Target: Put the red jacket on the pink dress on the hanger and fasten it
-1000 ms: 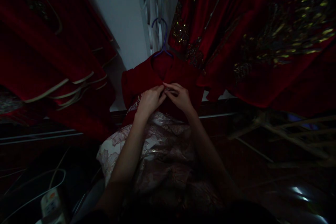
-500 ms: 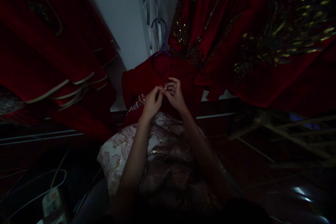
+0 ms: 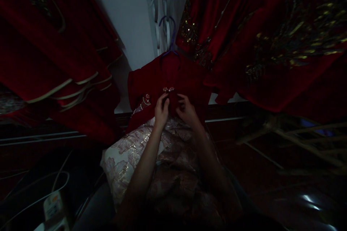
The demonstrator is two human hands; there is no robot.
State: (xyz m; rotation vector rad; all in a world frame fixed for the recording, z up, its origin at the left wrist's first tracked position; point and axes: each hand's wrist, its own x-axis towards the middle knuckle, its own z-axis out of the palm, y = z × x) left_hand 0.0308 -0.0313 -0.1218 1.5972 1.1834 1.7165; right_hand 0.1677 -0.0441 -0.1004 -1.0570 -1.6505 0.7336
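Note:
A small red garment (image 3: pixel 151 83) hangs on a blue hanger (image 3: pixel 170 34) against a white wall. A beaded clasp (image 3: pixel 168 89) sits closed on its front, and beaded trim (image 3: pixel 142 103) runs down its left side. My left hand (image 3: pixel 161 110) and my right hand (image 3: pixel 187 110) both pinch the red fabric just below the clasp, fingers curled, a few centimetres apart. Below my forearms a pale floral brocade cloth (image 3: pixel 123 155) lies bunched.
Large red garments hang close on both sides: one with cream piping (image 3: pixel 65 83) at left, one with gold sequin embroidery (image 3: pixel 295 32) at right. A white power strip with cables (image 3: pixel 52 205) lies at lower left. Thin wooden sticks (image 3: pixel 298 133) lie at right. The scene is dim.
Both hands have moved down the garment's front, from the beaded clasp to the fabric below it. The clasp, covered by fingers before, now shows closed above them.

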